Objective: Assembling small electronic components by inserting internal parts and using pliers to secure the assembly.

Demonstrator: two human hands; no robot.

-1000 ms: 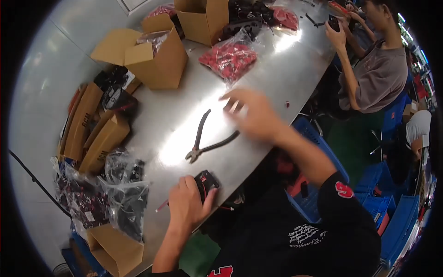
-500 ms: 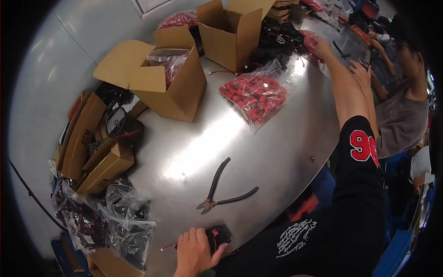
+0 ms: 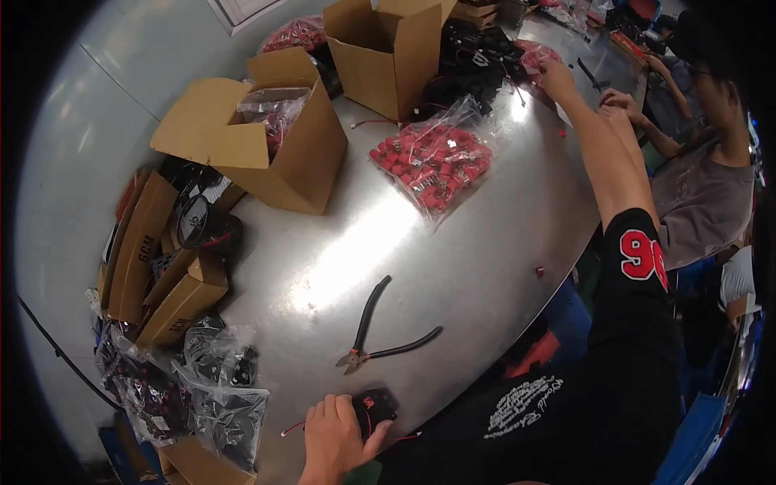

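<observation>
My left hand (image 3: 334,435) is closed round a black part with thin red and black wires (image 3: 377,407), near the table's front edge. A small red piece shows on top of it; the fingers hide its left side. My right arm reaches far across the table. At its end, my right hand (image 3: 558,81) has its bent fingers at the edge of a clear plastic bag of red pieces (image 3: 535,55); what its fingertips hold is too small to make out. Diagonal cutters with black handles (image 3: 370,330) lie spread just beyond the left hand.
A bag of red switch-like parts (image 3: 436,166) lies mid-table, beside open cardboard boxes (image 3: 303,166). Black wired parts (image 3: 469,69) are heaped behind. Loose red pieces (image 3: 540,272) lie near the right edge. Plastic bags (image 3: 222,412) and cartons crowd the left. A co-worker (image 3: 699,194) sits at right.
My right hand has drawn back slightly from inside the bag to its edge. A small red piece now shows on the table beside my right forearm. My left hand keeps its hold.
</observation>
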